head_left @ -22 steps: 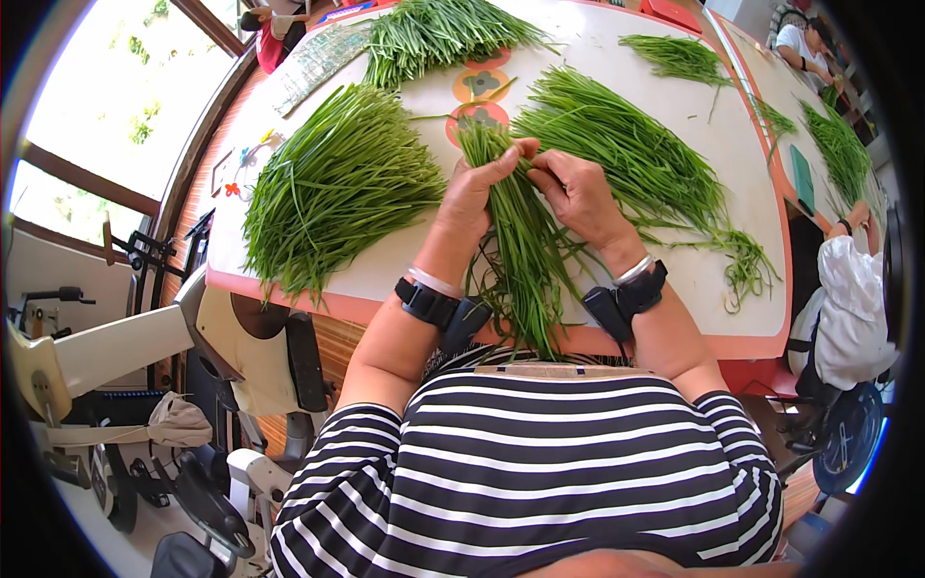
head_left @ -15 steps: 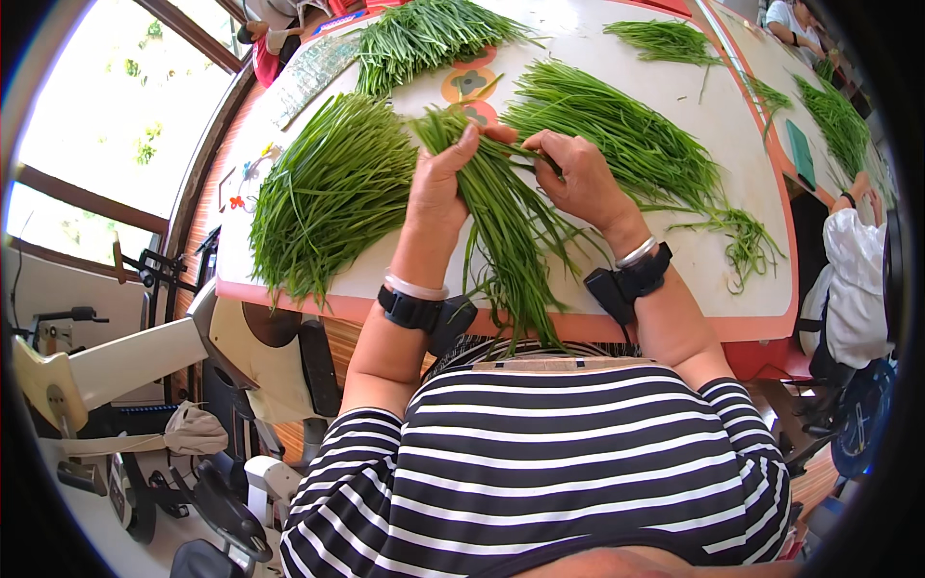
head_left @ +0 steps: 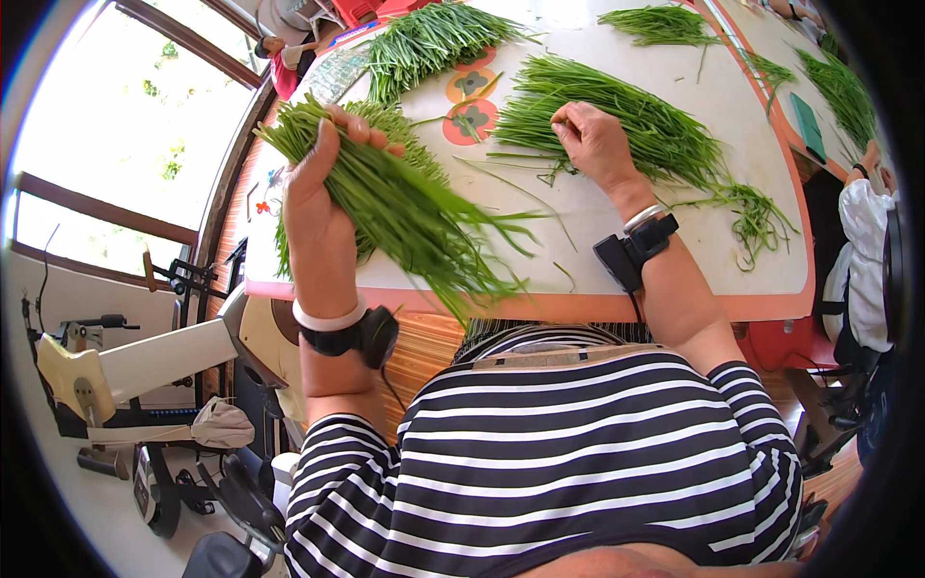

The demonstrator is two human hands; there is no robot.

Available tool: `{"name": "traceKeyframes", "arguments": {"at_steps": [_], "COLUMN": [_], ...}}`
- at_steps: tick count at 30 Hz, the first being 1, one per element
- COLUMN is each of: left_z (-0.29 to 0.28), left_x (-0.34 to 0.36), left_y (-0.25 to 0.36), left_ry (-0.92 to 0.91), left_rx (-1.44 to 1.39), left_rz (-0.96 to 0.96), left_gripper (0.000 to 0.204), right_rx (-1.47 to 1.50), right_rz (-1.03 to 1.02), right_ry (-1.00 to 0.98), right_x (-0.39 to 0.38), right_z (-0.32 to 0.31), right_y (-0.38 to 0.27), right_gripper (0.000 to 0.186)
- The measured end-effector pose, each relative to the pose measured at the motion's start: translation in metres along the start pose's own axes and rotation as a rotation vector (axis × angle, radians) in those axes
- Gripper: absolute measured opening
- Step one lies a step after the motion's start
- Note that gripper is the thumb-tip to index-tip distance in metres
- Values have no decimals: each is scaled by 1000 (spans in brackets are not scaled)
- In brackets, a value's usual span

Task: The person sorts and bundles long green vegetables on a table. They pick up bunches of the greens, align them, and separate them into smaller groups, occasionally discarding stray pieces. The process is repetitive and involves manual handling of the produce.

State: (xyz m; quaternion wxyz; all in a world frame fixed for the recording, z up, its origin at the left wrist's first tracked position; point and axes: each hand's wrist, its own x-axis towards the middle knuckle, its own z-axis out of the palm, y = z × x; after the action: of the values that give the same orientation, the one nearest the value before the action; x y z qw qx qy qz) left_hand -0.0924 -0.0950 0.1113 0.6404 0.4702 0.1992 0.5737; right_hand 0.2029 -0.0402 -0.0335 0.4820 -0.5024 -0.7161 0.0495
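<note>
My left hand (head_left: 320, 188) grips a bunch of green chives (head_left: 409, 202) near one end, with the thumb across the front. The loose ends fan out to the lower right, blurred by motion. Beneath this bunch is a big heap of chives (head_left: 400, 130) on the left of the table, mostly hidden by it. My right hand (head_left: 599, 144) is closed in a pinch at the near edge of another long pile of chives (head_left: 631, 111). Whatever its fingertips hold, if anything, cannot be made out. Stray blades (head_left: 515, 183) lie between the two hands.
The white table (head_left: 549, 279) has a pink-orange edge. Limp scraps (head_left: 752, 222) lie to the right, and more chives (head_left: 438, 43) at the back. A teal flat object (head_left: 807, 127) sits farther right, near a person in white (head_left: 865, 255). Exercise equipment (head_left: 145, 371) stands at left.
My left hand has carried its bunch leftward, over the left heap. The right hand has parted from the bunch and moved slightly right and away from me.
</note>
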Motion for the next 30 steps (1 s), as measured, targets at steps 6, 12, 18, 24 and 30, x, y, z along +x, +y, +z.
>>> {"name": "traceKeyframes", "arguments": {"at_steps": [6,12,18,24,30], "left_z": [-7,-10,-72,-151,-149], "left_x": [-31,-46,22,99,80], "left_y": [61,132,142,40,-24], "left_ry": [-230,231,222,62,42], "left_rx": [-256,701,1735,2001,1965], "left_rz": [-50,152,282,41,-140], "left_gripper": [19,16,25,63,96], "right_rx": [-212,-213,-204,-178,-201], "right_rz": [-93,-78,-63,-72,-67], "right_ry": [-138,-137,-162,-165,-166], "right_x": [-7,-8,-7,-6,-7], "right_z": [8,9,7,7,6], "right_y": [4,10,4,1,-1], "right_gripper": [7,6,4,3,3]}}
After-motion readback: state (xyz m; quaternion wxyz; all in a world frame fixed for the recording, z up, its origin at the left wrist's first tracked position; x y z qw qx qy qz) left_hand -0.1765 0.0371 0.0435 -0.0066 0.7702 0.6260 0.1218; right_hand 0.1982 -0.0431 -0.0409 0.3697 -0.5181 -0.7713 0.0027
